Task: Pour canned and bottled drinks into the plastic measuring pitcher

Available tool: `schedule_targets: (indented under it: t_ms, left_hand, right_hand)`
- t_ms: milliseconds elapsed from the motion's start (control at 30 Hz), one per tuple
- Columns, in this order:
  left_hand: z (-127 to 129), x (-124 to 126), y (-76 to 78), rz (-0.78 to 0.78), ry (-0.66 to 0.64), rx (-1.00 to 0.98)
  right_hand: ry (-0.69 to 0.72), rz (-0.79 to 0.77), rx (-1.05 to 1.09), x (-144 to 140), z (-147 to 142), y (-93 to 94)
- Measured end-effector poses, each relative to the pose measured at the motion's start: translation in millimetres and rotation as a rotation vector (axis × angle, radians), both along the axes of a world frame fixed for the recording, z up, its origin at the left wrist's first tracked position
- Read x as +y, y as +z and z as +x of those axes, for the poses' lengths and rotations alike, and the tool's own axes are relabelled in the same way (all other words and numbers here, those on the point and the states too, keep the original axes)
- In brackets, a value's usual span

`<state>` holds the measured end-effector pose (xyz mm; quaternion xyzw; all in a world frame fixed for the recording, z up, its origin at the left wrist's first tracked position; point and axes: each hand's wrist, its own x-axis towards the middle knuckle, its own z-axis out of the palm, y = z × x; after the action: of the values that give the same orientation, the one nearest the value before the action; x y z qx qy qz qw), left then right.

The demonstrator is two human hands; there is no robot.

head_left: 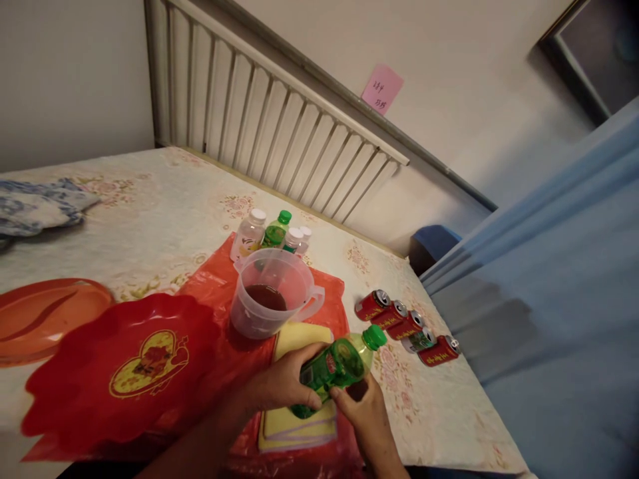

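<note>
Glossy green cylindrical plastic bottle [335,364]; translucent round plastic jug [252,319]; shiny red scalloped plastic tray [90,379]; matt yellow folded cloth [299,426]; glossy red metal cans [407,326]

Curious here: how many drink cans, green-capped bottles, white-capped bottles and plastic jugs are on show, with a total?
Drink cans: 5
Green-capped bottles: 2
White-capped bottles: 3
Plastic jug: 1
Total: 11
</note>
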<state>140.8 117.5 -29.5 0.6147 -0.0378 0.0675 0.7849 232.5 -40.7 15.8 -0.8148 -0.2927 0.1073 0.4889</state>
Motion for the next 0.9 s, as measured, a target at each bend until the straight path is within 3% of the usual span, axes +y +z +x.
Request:
schedule_targets:
  t_ms: [100,267,633,900]
  left_hand:
    - [2,1,-5.5,-0.003,-0.019,0.035]
    - [6,2,-11.6,0.021,0.071,0.075]
    - [8,3,-2.0,0.155,0.102,0.156]
    - [12,0,-9.4,0.203,0.142,0.194]
  right_hand:
    - [-0.062,0.028,0.007,-3,8,6.6]
    - [-0.055,0.120,0.095,-12,24,12.9]
    - [-0.222,0.186,0.030,-47,78,14.0]
    - [-0.417,0.152,-0.109,-73,118,-4.4]
